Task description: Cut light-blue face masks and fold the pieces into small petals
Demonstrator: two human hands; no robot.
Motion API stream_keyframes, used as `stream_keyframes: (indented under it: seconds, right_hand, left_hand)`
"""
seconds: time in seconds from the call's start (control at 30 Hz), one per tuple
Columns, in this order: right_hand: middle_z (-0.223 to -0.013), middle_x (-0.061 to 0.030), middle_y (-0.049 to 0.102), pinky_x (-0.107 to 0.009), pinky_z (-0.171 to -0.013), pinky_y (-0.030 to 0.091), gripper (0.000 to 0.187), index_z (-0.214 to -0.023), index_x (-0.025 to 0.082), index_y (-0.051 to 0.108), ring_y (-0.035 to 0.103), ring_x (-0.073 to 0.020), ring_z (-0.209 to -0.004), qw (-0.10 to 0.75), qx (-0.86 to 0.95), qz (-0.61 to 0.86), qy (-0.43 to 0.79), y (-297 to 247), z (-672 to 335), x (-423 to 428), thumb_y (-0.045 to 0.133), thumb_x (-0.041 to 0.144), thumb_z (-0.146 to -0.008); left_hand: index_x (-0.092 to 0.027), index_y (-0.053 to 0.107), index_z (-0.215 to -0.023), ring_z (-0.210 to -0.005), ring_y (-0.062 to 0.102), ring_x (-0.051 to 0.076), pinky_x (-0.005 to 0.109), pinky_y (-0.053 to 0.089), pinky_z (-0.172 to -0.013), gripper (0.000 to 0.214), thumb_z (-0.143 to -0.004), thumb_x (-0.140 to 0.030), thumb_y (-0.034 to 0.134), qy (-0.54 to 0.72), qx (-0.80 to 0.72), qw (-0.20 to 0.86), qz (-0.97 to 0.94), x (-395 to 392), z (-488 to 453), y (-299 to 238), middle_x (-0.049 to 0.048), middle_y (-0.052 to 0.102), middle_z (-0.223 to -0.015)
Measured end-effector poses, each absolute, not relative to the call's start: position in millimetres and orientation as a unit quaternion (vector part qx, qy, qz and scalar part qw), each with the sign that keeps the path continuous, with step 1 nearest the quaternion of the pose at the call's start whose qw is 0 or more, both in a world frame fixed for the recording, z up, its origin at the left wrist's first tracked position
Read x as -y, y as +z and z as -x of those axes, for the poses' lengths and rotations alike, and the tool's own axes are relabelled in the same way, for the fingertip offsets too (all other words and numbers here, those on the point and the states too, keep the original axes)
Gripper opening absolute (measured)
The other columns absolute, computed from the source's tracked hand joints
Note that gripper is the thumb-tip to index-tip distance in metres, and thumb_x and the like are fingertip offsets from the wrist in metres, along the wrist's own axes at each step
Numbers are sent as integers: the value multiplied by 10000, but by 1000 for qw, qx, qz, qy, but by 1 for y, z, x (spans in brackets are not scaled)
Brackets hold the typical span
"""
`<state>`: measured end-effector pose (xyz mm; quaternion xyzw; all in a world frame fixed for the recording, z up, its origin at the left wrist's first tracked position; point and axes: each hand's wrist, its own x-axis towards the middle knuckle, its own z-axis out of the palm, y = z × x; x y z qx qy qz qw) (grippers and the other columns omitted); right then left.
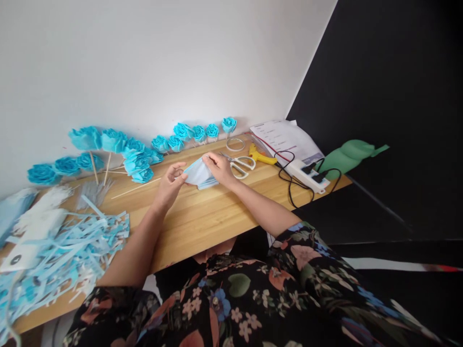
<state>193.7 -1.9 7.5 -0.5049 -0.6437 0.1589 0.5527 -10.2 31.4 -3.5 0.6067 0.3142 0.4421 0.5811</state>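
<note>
A light blue pleated sheet (198,174), which looks like a disposable face mask, is held above the wooden table between my two hands. My left hand (172,180) pinches its left edge between thumb and fingers. Gripping the upper right part is my right hand (219,168), with the thumb on top and the other fingers partly hidden. Just beyond the right hand lie scissors with white handles (246,164). A thin wooden stick (135,188) rests on the table left of my left hand.
Several blue paper-like flowers (135,159) line the wall, some on sticks. Light blue strips (83,241) heap at the left. On the right are a roll of tape (235,144), a yellow glue gun (261,155), a power strip (307,176) with black cords, papers (285,137) and a green object (343,158).
</note>
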Motion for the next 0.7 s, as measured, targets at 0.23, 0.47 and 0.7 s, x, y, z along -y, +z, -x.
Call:
stream_keyframes:
  seconds: [0.23, 0.47, 0.7]
  right_hand:
    - [-770, -15, 667, -241, -663, 376, 350, -898, 176, 681, 568, -126, -688, 506, 694, 488, 156, 7, -188, 9, 445, 419, -990]
    - [-816, -29, 721, -247, -672, 389, 346, -945, 192, 711, 609, -136, -702, 488, 719, 483, 110, 4, -187, 9, 446, 408, -998]
    - [-840, -31, 727, -238, -693, 402, 352, -930, 184, 714, 635, -140, -751, 512, 693, 499, 94, 5, -193, 5, 452, 409, -1000]
  left_hand:
    - [-202, 673, -1200, -874, 662, 218, 274, 513, -726, 673, -609, -431, 898, 397, -351, 554, -642, -19, 6, 9, 67, 729, -1038]
    - [-150, 739, -786, -587, 513, 124, 236, 398, -572, 420, -730, -565, 773, 370, -376, 547, -650, -18, 7, 6, 5, 629, -665]
    - [-166, 692, -664, -605, 521, 125, 245, 409, -626, 368, -749, -516, 771, 400, -390, 502, -660, -23, 10, 1, -5, 624, -623]
